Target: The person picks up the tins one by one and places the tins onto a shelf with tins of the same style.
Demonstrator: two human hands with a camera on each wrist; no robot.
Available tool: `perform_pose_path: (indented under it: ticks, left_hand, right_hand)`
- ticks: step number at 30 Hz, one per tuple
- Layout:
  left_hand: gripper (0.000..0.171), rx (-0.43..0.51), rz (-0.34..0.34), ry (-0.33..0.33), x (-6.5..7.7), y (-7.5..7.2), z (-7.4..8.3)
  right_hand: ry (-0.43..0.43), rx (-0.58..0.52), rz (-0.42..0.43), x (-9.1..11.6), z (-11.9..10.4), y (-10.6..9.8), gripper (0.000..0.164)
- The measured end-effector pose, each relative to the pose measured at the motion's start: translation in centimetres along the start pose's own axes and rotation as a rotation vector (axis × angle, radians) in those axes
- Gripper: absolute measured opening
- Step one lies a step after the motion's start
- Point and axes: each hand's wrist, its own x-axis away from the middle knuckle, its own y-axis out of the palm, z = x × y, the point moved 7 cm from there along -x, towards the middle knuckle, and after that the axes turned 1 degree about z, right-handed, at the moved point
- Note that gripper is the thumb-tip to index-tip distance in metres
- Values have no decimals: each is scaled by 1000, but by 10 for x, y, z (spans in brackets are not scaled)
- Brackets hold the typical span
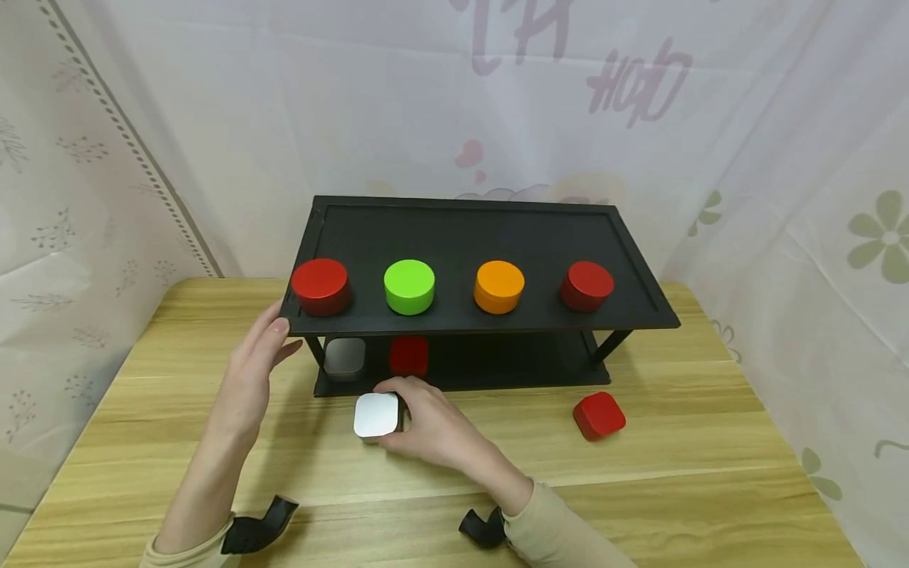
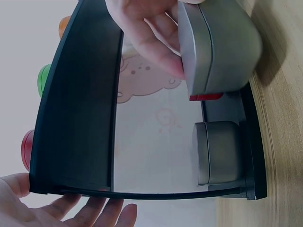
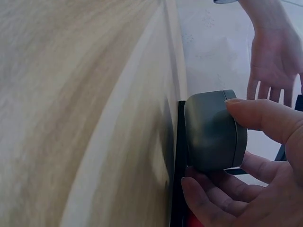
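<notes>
My right hand (image 1: pixel 433 422) grips a silver rounded-square tin (image 1: pixel 376 416) between thumb and fingers, just in front of the lower tier. Its lid seam shows in the right wrist view, where the tin (image 3: pixel 210 132) lies between thumb and fingers. At the left end of the black two-tier shelf (image 1: pixel 461 237), my left hand (image 1: pixel 248 379) touches the front corner of the upper tier, thumb at the top edge, fingers fairly straight and spread alongside. Another silver tin (image 2: pixel 220 151) stands at the lower tier's left end, with a red square tin (image 1: pixel 409 356) to its right.
Along the upper tier's front stand a large red round tin (image 1: pixel 322 287), a green one (image 1: pixel 409 287), an orange one (image 1: pixel 499 287) and a smaller red one (image 1: pixel 587 286). A red square tin (image 1: pixel 600 416) lies on the wooden table (image 1: pixel 710 489), right of my right hand. A printed curtain (image 1: pixel 426 102) hangs behind.
</notes>
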Motion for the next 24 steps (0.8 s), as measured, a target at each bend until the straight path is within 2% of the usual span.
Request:
perform_pose_path:
  ticks: [24]
  left_hand:
    - [52, 1, -2, 13, -1, 0, 0]
  right_hand:
    - [52, -82, 18, 17, 28, -33, 58]
